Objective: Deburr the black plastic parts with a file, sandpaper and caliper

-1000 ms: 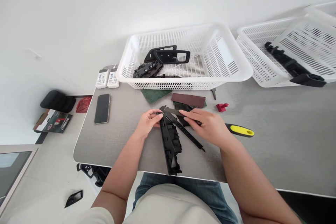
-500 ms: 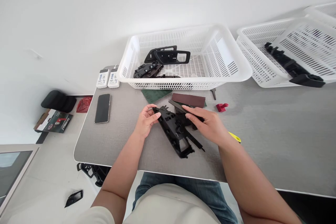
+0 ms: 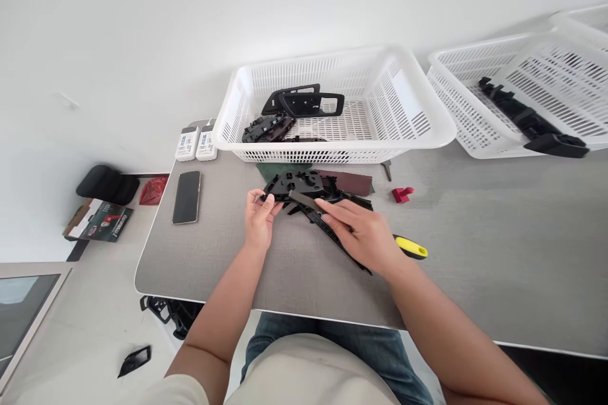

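Since the earlier frame, the black plastic panel (image 3: 299,185) has swung up toward 12 o'clock and now lies crosswise just below the white basket (image 3: 332,155). In the head view, the left hand (image 3: 260,221) grips its left end, the right hand (image 3: 361,234) closes on a dark flat strip (image 3: 304,200) lying across it, and a yellow-handled tool (image 3: 411,247) lies at 3 o'clock on the desk (image 3: 213,259).

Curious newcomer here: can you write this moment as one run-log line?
left hand: holds black plastic trim panel | right hand: on flat dark strip | nearby: white plastic basket, yellow-handled tool
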A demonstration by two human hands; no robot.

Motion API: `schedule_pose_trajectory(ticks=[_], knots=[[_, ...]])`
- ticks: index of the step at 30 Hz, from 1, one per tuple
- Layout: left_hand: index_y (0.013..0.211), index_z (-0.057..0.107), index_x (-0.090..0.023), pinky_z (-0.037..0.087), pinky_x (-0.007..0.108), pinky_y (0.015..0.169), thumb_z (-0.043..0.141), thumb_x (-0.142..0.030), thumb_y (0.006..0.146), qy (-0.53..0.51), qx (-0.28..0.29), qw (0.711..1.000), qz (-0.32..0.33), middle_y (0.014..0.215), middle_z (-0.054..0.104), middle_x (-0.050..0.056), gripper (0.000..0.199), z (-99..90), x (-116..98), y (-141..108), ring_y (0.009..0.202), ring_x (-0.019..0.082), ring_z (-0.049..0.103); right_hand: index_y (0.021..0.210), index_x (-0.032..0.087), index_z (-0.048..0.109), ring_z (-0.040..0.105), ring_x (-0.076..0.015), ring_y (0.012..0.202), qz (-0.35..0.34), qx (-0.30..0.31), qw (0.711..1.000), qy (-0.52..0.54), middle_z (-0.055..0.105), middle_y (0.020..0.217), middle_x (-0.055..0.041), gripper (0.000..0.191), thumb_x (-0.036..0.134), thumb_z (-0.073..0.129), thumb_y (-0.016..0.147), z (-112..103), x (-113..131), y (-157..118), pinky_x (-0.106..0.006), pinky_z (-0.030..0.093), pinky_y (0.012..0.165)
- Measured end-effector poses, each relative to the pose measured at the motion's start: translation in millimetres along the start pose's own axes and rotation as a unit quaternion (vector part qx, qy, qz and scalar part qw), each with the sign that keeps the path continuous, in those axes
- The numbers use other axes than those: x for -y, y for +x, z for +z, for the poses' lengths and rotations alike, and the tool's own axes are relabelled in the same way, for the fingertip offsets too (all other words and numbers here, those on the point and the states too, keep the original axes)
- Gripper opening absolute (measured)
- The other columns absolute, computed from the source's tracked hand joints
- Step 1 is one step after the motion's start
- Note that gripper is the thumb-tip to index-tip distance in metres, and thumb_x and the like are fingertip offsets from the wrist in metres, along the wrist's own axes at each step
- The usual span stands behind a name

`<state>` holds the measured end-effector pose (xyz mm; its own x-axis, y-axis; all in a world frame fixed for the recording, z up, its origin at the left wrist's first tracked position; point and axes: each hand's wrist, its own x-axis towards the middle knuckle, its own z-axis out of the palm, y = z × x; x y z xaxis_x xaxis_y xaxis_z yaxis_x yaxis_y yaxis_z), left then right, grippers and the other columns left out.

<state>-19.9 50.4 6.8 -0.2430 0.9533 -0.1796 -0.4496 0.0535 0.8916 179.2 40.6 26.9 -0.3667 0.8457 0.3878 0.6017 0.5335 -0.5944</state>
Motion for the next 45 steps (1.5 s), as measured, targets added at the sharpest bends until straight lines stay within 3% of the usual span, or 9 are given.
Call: schedule_pose_trajectory(ticks=[6,13,20,37,40,45], knots=[[0.079,0.039,-0.024,0.048,0.027,0.078,0.072,-0.046,0.065,0.011,-0.001,1.0,-0.008,0.075,0.054,-0.005,0.042,4.3,3,-3,0.072,0.009,0.06,0.124,0.02,0.062,0.063,-0.0148,0.07,-0.025,0.06,0.995,-0.074,0.068,0.083,-0.0058,0.037,0.026,0.038,0.096,16,5,-1,-0.025,0.047,0.058],[0.078,0.039,-0.023,0.049,0.031,0.083,0.074,-0.046,0.063,-0.005,-0.025,1.0,-0.014,0.074,0.055,-0.005,0.045,3.6,1,-2,0.073,0.01,0.061,0.123,0.021,0.062,0.064,-0.0157,0.072,0.0,0.055,0.996,-0.074,0.068,0.083,-0.0057,0.036,0.025,0.04,0.095,13,-1,0,-0.026,0.046,0.059],[0.079,0.04,-0.024,0.048,0.027,0.077,0.073,-0.044,0.066,-0.014,-0.011,1.0,-0.01,0.073,0.055,-0.005,0.042,3.3,3,-2,0.07,0.009,0.06,0.123,0.018,0.062,0.062,-0.0145,0.067,-0.006,0.085,0.993,-0.083,0.066,0.08,-0.0052,0.037,0.025,0.039,0.095,18,2,-1,-0.025,0.044,0.055],[0.077,0.042,-0.022,0.051,0.03,0.081,0.077,-0.043,0.063,-0.05,-0.035,0.998,0.013,0.073,0.06,-0.005,0.044,5.4,6,0,0.072,0.01,0.065,0.122,0.019,0.063,0.063,-0.0145,0.07,-0.016,0.021,0.994,-0.107,0.068,0.079,-0.0053,0.035,0.024,0.041,0.095,20,0,1,-0.024,0.043,0.055],[0.078,0.042,-0.022,0.051,0.029,0.08,0.077,-0.044,0.062,-0.047,-0.038,0.998,0.008,0.073,0.059,-0.005,0.044,6.2,6,0,0.069,0.009,0.064,0.123,0.019,0.063,0.063,-0.0145,0.071,-0.016,0.035,0.995,-0.093,0.068,0.082,-0.0057,0.036,0.024,0.041,0.095,22,1,1,-0.024,0.045,0.057],[0.081,0.042,-0.022,0.05,0.03,0.085,0.083,-0.032,0.054,-0.024,-0.081,0.996,0.025,0.078,0.062,-0.004,0.05,4.3,7,2,0.076,0.011,0.065,0.122,0.019,0.063,0.063,-0.016,0.071,0.028,0.021,0.997,-0.063,0.067,0.08,-0.0053,0.036,0.027,0.041,0.094,18,-5,1,-0.026,0.047,0.059]])
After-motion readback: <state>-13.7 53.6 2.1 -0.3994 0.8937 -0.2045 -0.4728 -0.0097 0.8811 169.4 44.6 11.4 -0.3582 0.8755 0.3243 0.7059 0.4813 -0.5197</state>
